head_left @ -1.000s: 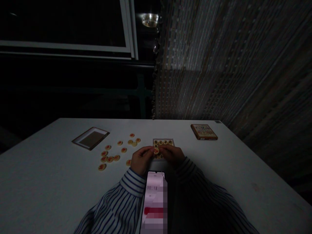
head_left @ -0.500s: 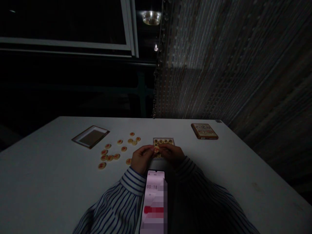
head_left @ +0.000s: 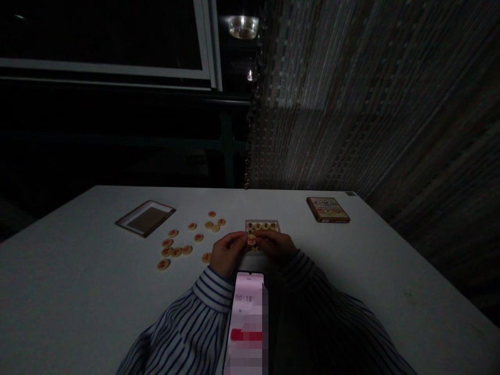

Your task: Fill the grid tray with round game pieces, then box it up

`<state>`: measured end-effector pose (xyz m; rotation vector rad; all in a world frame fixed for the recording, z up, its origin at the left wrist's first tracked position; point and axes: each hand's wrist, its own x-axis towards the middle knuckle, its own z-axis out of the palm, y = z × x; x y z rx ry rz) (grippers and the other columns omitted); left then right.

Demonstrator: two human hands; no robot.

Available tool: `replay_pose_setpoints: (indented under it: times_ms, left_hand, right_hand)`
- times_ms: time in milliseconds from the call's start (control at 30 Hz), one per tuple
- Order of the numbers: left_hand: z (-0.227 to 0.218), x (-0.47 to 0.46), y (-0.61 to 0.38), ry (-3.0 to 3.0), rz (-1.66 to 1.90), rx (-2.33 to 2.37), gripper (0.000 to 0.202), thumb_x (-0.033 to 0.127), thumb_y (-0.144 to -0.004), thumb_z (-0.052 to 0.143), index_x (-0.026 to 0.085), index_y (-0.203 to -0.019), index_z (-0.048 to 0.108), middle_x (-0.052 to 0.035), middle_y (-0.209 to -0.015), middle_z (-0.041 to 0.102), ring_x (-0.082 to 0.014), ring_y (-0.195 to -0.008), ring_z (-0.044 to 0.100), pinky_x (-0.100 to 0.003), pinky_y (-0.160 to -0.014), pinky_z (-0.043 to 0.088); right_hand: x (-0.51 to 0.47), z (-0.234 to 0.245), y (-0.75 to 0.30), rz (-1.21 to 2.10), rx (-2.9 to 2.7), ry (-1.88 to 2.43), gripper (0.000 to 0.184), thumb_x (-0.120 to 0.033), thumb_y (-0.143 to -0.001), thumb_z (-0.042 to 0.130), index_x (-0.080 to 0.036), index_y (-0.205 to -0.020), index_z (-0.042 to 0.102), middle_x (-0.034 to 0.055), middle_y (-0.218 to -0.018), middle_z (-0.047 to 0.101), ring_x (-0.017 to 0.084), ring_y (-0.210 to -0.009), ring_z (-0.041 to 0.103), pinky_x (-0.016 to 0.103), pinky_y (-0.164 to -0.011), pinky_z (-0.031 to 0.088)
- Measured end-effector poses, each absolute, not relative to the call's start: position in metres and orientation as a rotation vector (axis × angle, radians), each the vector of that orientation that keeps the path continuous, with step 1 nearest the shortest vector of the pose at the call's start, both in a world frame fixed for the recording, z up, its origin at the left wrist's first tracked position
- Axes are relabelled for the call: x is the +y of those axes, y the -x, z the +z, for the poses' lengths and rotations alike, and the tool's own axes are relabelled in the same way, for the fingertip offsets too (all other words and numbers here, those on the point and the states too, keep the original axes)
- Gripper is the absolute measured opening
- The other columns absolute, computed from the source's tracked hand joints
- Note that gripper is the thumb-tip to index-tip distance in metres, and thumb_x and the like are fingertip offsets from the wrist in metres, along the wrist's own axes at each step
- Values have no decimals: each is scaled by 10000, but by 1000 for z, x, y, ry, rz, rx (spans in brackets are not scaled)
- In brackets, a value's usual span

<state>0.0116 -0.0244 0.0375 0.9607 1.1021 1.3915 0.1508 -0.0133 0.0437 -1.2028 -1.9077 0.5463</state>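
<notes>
Between my fingertips is a round xiangqi piece with a red character facing up. My left hand pinches its left side, and my right hand closes on it from the right. Beneath and just beyond the fingers lies a shallow tray holding rows of pieces with dark characters; my hands cover part of it. Several loose pieces, mostly red-marked, are scattered to the left, among them a piece nearest the front and a piece beside my left wrist. Two of them show plain faces.
A lit phone showing a timer stands in front of my wrists. An open box lid lies at the left of the white table, and a printed box lies at the right. A bead curtain hangs behind.
Both hands stay in nearly the same place over the tray. The red-marked piece between the fingertips has turned slightly, its character now showing more clearly.
</notes>
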Motion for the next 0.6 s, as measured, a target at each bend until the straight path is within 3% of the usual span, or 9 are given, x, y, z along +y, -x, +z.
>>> replay_pose_setpoints:
  times_ms: [300,600]
  left_hand:
    - [35,-24,-10,-955,1367,1042,237,265,-557,661,113,-731,611,-6,-578,629,-96,-524,565,-211,-546,466]
    - [38,-26,-13,-891,1350,1002,251,245,-540,673,104,-736,604,-30,-617,649,-111,-544,587,-217,-565,483]
  right_hand:
    - [-13,43,-150,525,-1911,1194,186,-225,-717,480,-218,-834,624,14,-834,652,138,-777,592,253,-707,468]
    - [-15,44,-147,587,-1902,1266,203,-314,-659,550,-216,-829,605,-9,-665,624,95,-528,538,211,-507,447]
